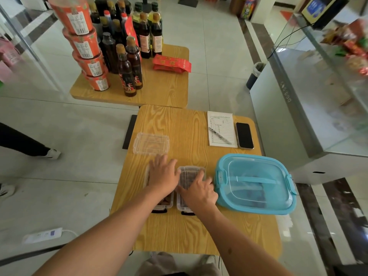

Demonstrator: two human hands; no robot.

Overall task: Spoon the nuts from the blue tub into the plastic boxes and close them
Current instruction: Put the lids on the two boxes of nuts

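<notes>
- Two clear plastic boxes are seen side by side at the near middle of the wooden table (pixel 179 232), both holding dark brown contents.
- The left box (pixel 166 203) is largely covered by the left hand (pixel 164 176), which is laid flat on top of it with the fingers straight and slightly spread, pointing away from the person.
- The right box (pixel 189 176) is touched by the right hand (pixel 199 193); the fingers are bent over its right edge and lid, and the thumb is pressed toward its left side. Whether the lid is fully seated cannot be told.
- A third clear box (pixel 151 144), closed and apparently without dark contents, is placed further back on the table, just beyond the left hand and apart from the other two.
- The blue tub (pixel 254 184) is set just right of the right box, nearly touching the right hand. It is covered by a translucent lid with a handle bar, and dark contents are dimly visible through it.
- A lined notepad (pixel 222 129) with a pen (pixel 220 135) lying across it is found at the far right of the table, with a black phone (pixel 244 135) just beside it.
- A second wooden table (pixel 163 86) behind is loaded with dark bottles (pixel 129 70), a stack of orange tubs (pixel 85 44) and a red packet (pixel 172 63).
- A glass counter (pixel 310 100) is seen to the right.
</notes>
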